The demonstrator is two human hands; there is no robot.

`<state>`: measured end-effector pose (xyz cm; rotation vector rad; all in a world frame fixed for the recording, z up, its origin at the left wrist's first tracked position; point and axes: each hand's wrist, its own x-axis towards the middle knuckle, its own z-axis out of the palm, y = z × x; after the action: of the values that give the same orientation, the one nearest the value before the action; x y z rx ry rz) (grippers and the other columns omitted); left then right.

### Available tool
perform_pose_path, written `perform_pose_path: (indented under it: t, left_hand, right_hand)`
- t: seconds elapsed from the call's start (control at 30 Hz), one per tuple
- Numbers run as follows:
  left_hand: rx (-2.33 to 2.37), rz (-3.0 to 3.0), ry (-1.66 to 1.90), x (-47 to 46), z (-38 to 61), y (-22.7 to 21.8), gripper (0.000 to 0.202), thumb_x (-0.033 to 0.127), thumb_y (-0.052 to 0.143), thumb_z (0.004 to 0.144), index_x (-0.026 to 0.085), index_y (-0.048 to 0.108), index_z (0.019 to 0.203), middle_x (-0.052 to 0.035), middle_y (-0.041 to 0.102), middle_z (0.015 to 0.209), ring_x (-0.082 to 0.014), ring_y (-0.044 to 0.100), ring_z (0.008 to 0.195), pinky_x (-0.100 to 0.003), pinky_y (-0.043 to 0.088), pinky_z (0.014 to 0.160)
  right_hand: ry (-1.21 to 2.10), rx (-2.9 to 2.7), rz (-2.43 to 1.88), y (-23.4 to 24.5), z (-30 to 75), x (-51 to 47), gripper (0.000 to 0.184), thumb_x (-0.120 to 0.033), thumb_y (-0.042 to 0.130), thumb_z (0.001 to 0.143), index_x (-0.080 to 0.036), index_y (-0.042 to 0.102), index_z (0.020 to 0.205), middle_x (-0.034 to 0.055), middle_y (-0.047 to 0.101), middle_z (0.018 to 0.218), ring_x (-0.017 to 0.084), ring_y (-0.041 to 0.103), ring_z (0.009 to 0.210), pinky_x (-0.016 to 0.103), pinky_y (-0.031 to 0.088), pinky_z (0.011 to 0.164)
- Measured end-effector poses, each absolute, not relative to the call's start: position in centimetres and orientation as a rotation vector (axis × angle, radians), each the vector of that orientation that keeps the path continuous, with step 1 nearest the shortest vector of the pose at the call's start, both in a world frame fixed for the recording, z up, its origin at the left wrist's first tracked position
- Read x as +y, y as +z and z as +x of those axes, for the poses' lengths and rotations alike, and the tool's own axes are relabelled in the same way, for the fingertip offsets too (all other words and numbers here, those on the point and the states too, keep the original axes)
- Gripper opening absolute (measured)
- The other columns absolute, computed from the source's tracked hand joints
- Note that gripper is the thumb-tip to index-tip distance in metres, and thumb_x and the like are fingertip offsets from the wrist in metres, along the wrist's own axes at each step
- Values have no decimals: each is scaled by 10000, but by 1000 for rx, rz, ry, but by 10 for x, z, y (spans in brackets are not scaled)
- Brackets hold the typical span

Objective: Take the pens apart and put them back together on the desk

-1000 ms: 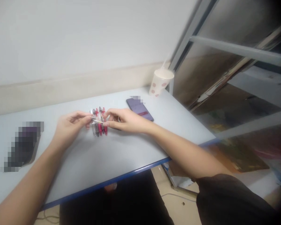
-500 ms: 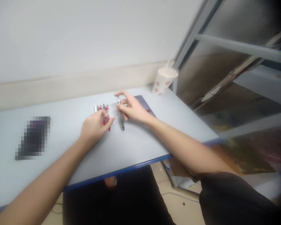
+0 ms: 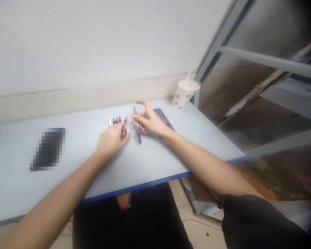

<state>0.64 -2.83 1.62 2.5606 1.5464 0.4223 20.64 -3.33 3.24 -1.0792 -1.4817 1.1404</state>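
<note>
In the head view, against 1 second ago, your hands no longer meet over the pens: your right hand (image 3: 150, 120) now sits to the right of the row with 1 dark pen (image 3: 138, 134), and a gap now shows beside the red pen (image 3: 125, 119) at the row's right end. Your left hand (image 3: 111, 140) covers the lower part of the row, fingers curled and thumb low beside the red pen; you cannot tell from here whether it grips anything. The upper ends of 4 other pens (image 3: 110, 121) show left of the red pen. Your right index finger points away, while the thumb lies across the dark pen; whether you pinch it is unclear. On the surface (image 3: 145, 164), a phone (image 3: 162, 115) lies partly behind your right hand, a cup (image 3: 181, 96) stands beyond it, and a pixelated dark object (image 3: 49, 148) lies well to the left.
</note>
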Motion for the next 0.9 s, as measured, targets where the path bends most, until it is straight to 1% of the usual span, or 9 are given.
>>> perform_pose_path:
  t: [0.13,0.27,0.37,0.5,0.57,0.67,0.8,0.9]
  left_hand:
    - [1572,2567,406,-28,6,14,217,429,581,973,227,658,979,-78,723,864,-274,699,824,-341,462,686]
    - [1599,2592,380,-26,7,13,227,427,577,967,220,670,964,-79,710,816,-281,695,800,-352,462,705]
    - [1619,2592,388,-25,8,13,227,413,575,952,210,678,952,-91,727,830,-287,698,795,-367,473,716]
    - [1653,2613,377,-26,9,11,231,396,579,924,207,697,862,-93,725,761,-310,704,803,-394,493,744]
    - [1670,2604,392,-27,9,10,226,395,588,907,214,696,827,-84,709,708,-314,704,799,-390,489,735]
    - [1651,2512,467,-27,8,12,180,377,608,868,226,662,788,-53,685,656,-285,682,738,-371,465,710]
    - [1529,2145,679,-20,-5,24,157,356,631,812,223,605,733,5,629,575,-201,599,598,-322,428,658]
    - [1474,1830,906,-10,-24,35,178,343,636,783,206,619,672,10,590,551,-162,538,562,-290,386,608]
  right_hand:
    - [1104,-1531,-1083,30,206,-32,202,-266,601,1009,-240,478,1167,-72,627,730,61,445,411,185,364,368]
    - [1090,-1472,-1089,31,206,-32,238,-264,603,1004,-248,458,1192,-78,637,724,68,428,402,191,375,355]
    - [1083,-1477,-1098,33,207,-32,203,-267,607,1003,-249,468,1150,-77,635,722,65,417,389,193,360,341]
    - [1099,-1463,-1082,33,207,-32,296,-273,635,997,-261,438,1218,-91,632,717,68,440,400,193,411,371]
    - [1108,-1471,-1071,31,207,-31,288,-273,642,995,-257,443,1203,-91,629,710,66,440,400,188,414,371]
    - [1098,-1461,-1079,29,206,-29,223,-263,642,991,-249,460,1119,-87,619,697,60,431,397,175,400,358]
    - [1096,-1401,-1128,32,209,-30,220,-190,617,976,-252,449,1104,-87,607,666,76,436,409,181,432,358]
    - [1128,-1416,-1154,36,210,-32,205,-174,600,975,-247,453,1098,-73,624,666,83,439,410,187,433,345]
